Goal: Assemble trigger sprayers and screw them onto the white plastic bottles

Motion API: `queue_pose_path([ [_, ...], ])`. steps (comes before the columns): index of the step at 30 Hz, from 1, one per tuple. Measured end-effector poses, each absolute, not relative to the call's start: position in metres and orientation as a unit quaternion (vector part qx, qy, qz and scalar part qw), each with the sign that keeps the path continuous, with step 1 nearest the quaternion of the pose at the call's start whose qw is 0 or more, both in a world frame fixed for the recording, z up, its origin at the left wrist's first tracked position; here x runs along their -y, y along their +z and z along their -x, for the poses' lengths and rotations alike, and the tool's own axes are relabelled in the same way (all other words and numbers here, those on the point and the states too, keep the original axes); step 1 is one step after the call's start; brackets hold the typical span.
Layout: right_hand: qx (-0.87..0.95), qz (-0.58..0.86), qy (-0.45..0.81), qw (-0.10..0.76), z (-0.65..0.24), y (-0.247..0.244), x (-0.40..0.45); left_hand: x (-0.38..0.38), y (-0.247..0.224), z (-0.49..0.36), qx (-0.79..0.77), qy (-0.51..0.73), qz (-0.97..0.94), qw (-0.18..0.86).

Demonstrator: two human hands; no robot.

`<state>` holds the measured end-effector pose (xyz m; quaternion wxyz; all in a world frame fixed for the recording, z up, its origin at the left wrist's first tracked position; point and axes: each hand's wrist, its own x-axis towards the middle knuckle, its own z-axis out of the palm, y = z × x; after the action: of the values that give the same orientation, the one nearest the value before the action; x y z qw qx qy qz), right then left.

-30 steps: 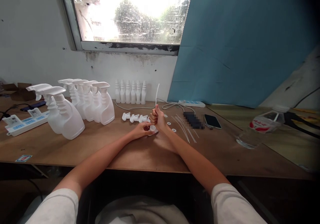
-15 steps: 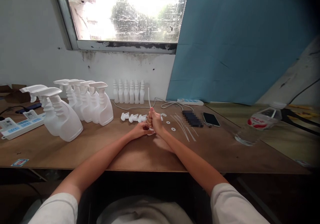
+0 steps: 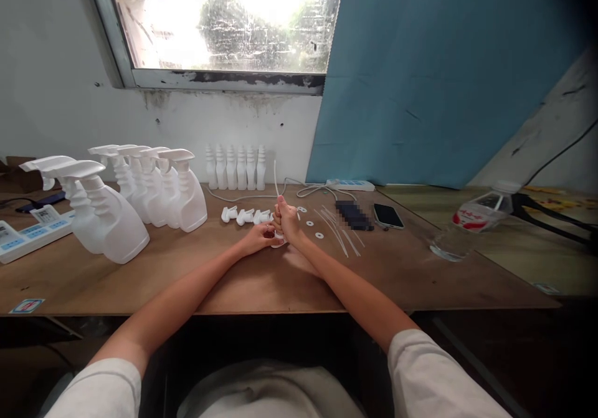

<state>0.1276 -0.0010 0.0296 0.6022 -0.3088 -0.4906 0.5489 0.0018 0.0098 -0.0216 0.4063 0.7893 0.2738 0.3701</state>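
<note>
My right hand (image 3: 288,222) is closed in a fist, thumb on top, around a thin white tube (image 3: 275,178) that sticks up above it. Below and to the left, my left hand (image 3: 258,238) grips a white plastic spray head (image 3: 279,242), mostly hidden by the fingers. Both hands touch each other low over the table. Just behind them lies a row of white trigger spray heads (image 3: 245,217). Right of my hands are several flat white washers (image 3: 319,235) and several loose thin tubes (image 3: 344,238).
White spray bottles (image 3: 124,234) stand at the left, near a power strip (image 3: 32,238). Several slim white bottle-shaped parts (image 3: 231,172) line the wall. A phone (image 3: 389,215), a blurred dark object (image 3: 354,215) and a water bottle (image 3: 471,225) are at the right.
The whole view has shifted slightly. My hands keep the same grip over the table, and a bit more of the white spray head shows under them.
</note>
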Motion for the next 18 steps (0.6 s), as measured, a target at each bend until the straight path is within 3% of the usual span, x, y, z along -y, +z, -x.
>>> queue_pose_path([
  [9,0.543,0.220,0.610,0.533,-0.148,0.040,-0.006,-0.001,-0.017,-0.002,-0.315,0.397,-0.752,0.422],
  [14,0.548,0.298,0.513,0.590,-0.198,0.039,-0.012,-0.001,0.005,-0.008,-0.291,0.475,-0.723,0.409],
  [18,0.515,0.288,0.640,0.492,-0.224,0.033,-0.005,-0.014,0.034,-0.033,-0.274,0.497,-0.744,0.353],
])
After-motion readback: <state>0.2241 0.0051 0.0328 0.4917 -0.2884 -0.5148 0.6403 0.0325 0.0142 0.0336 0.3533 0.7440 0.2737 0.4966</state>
